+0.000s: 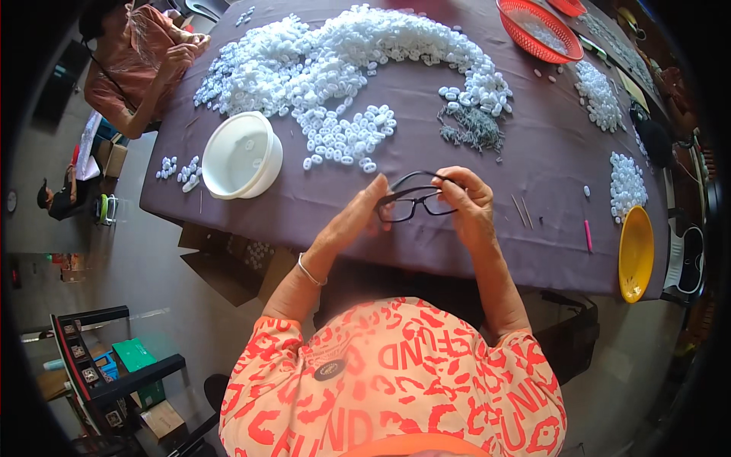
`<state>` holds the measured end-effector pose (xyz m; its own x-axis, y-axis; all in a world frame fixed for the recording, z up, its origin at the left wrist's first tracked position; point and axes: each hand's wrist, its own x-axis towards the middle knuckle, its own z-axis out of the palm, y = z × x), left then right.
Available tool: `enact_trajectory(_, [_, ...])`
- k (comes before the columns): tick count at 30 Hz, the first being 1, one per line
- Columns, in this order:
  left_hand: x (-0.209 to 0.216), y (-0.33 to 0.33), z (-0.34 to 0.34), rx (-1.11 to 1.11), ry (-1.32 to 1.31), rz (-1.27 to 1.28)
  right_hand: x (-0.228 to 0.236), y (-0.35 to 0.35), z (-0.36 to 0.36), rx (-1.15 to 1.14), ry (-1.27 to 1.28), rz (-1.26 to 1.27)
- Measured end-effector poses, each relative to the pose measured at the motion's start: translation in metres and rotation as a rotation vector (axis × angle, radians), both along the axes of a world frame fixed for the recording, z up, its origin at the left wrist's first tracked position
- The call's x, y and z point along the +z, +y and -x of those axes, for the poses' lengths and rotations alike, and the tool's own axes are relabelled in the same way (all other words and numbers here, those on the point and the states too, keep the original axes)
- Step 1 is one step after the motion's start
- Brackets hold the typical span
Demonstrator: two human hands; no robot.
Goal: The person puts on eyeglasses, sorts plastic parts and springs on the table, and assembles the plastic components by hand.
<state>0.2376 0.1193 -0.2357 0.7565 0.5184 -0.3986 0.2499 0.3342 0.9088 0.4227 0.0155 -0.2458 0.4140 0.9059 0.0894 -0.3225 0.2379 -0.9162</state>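
Both hands, left hand (359, 215) and right hand (468, 204), pinch black-framed plastic eyeglasses (412, 202) between them above the near edge of the purple-clothed desk (548, 152), white round plastic bowl (241, 154) far left.

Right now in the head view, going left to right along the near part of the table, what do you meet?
White bowl → left hand → black glasses, held by both hands → right hand → thin sticks → pink pen → yellow dish.
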Motion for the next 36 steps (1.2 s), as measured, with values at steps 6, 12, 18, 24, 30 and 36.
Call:
enact_trajectory(6, [0.002,-0.011,0.006,0.139,-0.121,-0.372,-0.001,-0.001,-0.01,0.179,0.261,-0.136])
enact_trajectory(12, [0.016,-0.011,0.02,0.181,-0.422,-0.46,0.028,-0.005,0.006,0.172,0.207,-0.162])
enact_trajectory(18, [0.048,-0.008,0.027,0.009,-0.483,-0.516,0.065,-0.023,0.014,0.11,0.083,-0.217])
enact_trajectory(24, [0.079,-0.017,0.021,0.131,-1.061,-0.423,0.107,-0.036,0.033,-0.036,-0.086,-0.531])
enact_trajectory(30, [0.124,-0.047,0.012,0.057,-1.305,-0.437,0.142,-0.047,0.047,-0.063,-0.142,-0.811])
enact_trajectory(36, [0.15,-0.069,0.018,-0.023,-1.285,-0.381,0.155,-0.068,0.064,-0.221,-0.147,-0.933])
